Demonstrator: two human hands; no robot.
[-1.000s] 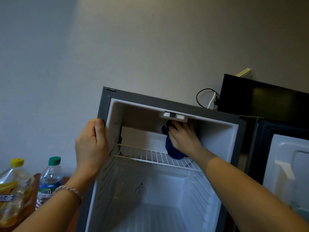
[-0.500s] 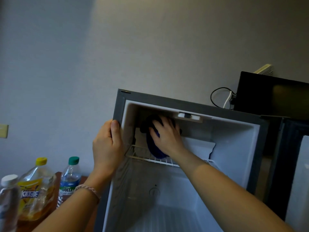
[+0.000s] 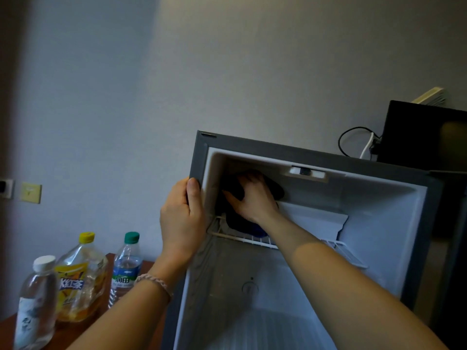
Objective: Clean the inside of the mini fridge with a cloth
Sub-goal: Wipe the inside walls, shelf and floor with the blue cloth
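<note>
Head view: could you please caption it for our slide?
Right hand presses cloth into fridge upper-left corner; left hand steadies frame.

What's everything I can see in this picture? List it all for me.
Mini fridge: one, grey frame, white inside, open.
Wire shelf: one, white, upper fridge.
Cloth: one, dark blue, upper left corner inside.
Bottles: three, white, yellow and green caps, on wooden table at left.
Black box: one, behind fridge, cables beside.
Wall plates: two, left wall.
Left hand: grips fridge's left edge.
Right hand: presses cloth.
</note>
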